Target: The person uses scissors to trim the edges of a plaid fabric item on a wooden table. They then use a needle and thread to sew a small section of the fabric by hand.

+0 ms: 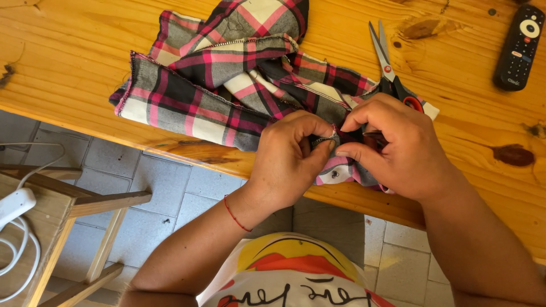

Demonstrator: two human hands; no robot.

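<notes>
**Hands pinching plaid fabric at tabletop edge**

Left hand (290, 156): clenched on a fold of the plaid fabric (227, 79), thumb and forefinger pinching a pale stitched seam edge. A thin red string bracelet (235, 213) circles the wrist.

Right hand (395, 148): fingers curled, gripping the same fabric just beside the left hand's pinch; fingertips of both hands nearly touching. Something small and dark shows between the fingers, too hidden to tell what it is.

Plaid fabric: pink, grey, black and cream checks, crumpled in loose folds with overlocked edges showing. It lies on the wooden tabletop (74, 62), its near end hanging over the front edge under the two hands.

Scissors (389, 71): metal blades open and pointing away from the person, dark handles with a red inner ring, lying on the tabletop just behind the right hand, handles partly covered by it and resting on the fabric's corner.

Remote control (520, 45): black, with round buttons, on the tabletop at the far right, well apart from the fabric.

Wooden chair (74, 207): below the tabletop at left, on a grey tiled floor (170, 182), carrying a white adapter (16, 206) with a looped white cable (23, 250).
</notes>
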